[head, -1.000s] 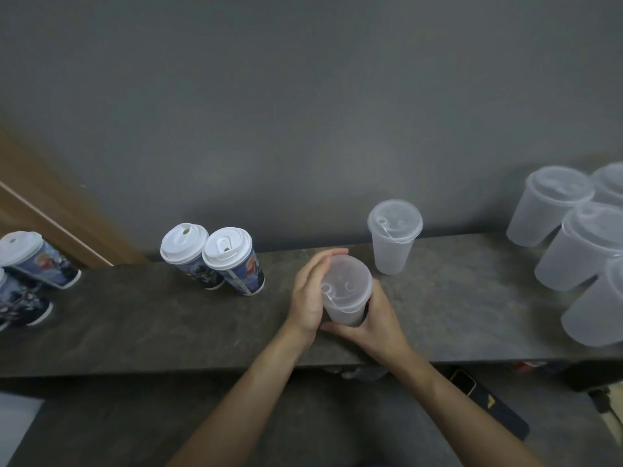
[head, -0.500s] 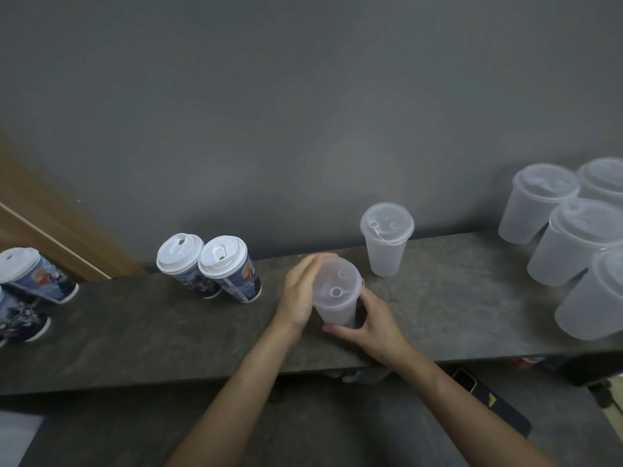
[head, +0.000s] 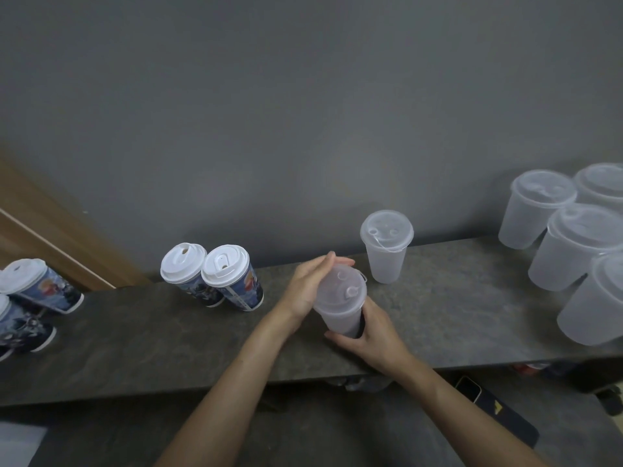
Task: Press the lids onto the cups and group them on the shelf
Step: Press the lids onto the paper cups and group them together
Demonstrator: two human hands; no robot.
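The clear cup [head: 341, 320] sits near the front edge of the shelf [head: 135, 335], about midway along, with its lid [head: 340, 288] on top. Brace the base and press evenly round the whole rim. Your left hand [head: 307, 287] lies flat, fingers straight, against the lid. Your right hand [head: 372, 337] curls round the cup's lower wall.

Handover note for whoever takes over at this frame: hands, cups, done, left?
Left hand: straight fingers press the lid of the held clear cup.
Right hand grips that cup's lower body, tilted at the shelf.
Done: a small lidded clear cup behind it, four larger lidded ones at right, four lidded printed paper cups at left.
Left: seat this lid, group the cup.
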